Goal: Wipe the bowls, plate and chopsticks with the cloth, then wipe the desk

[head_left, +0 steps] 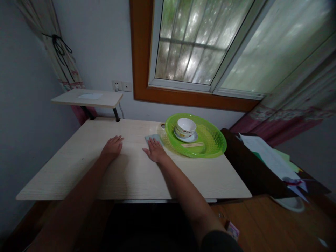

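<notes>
My right hand (154, 150) lies flat with stretched fingers on a pale blue-grey cloth (147, 137), pressing it against the light wooden table (139, 178). Most of the cloth is hidden under the fingers. To the left, my left hand (112, 148) hovers over or rests on the tabletop, fingers extended and nothing in it; contact is hard to tell. Just right of the cloth stands a green plastic basket (219, 141). Inside it are stacked white bowls (187, 125) on a white plate (193, 138), and a few chopsticks (193, 145) beside them.
A small raised shelf (107, 99) with a white paper (90, 96) stands at the table's back left. Wall sockets (122, 86) and a window (194, 42) are behind. Right of the table is a dark piece of furniture (236, 157) with papers (270, 157).
</notes>
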The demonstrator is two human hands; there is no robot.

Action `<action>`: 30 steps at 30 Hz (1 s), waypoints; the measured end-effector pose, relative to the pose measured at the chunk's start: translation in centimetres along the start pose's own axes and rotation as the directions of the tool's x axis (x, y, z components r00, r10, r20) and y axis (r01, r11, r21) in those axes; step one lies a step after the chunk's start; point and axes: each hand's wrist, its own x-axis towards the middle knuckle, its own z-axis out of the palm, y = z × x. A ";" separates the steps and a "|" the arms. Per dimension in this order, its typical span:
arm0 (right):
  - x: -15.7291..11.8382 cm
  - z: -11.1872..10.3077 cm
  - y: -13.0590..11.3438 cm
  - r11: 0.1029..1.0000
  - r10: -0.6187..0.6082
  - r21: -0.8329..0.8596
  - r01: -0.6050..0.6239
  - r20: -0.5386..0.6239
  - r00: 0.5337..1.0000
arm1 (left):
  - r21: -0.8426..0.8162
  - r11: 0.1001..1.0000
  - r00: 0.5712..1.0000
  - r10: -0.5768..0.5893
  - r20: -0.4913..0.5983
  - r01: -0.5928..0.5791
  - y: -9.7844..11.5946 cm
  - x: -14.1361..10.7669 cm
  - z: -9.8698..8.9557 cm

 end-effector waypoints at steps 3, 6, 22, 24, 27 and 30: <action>-2.3 -1.0 2.7 0.998 0.066 -0.005 -0.066 -0.011 0.998 | 0.013 1.000 1.000 0.006 -0.019 -0.005 0.1 0.0 0.0; -5.6 -0.9 3.3 0.997 0.068 -0.020 -0.069 -0.043 0.997 | 0.020 1.000 0.999 0.007 -0.035 -0.006 0.2 -0.1 0.0; -0.8 2.8 -7.5 0.966 -0.257 0.011 0.257 0.060 0.964 | 0.028 0.999 0.999 0.021 -0.043 -0.020 0.0 0.1 0.0; 0.6 2.4 -6.3 0.976 -0.218 0.005 0.218 0.061 0.974 | 0.024 0.999 0.999 0.023 -0.037 -0.022 -0.1 0.1 0.0; 1.0 1.6 -3.7 0.993 -0.117 0.002 0.117 0.053 0.992 | 0.007 1.000 0.999 0.019 -0.036 -0.018 -0.2 0.0 -0.1; -0.8 0.7 -1.0 0.998 -0.065 0.004 0.065 0.001 0.998 | -0.010 1.000 0.999 -0.004 -0.046 0.003 -0.3 0.0 -0.1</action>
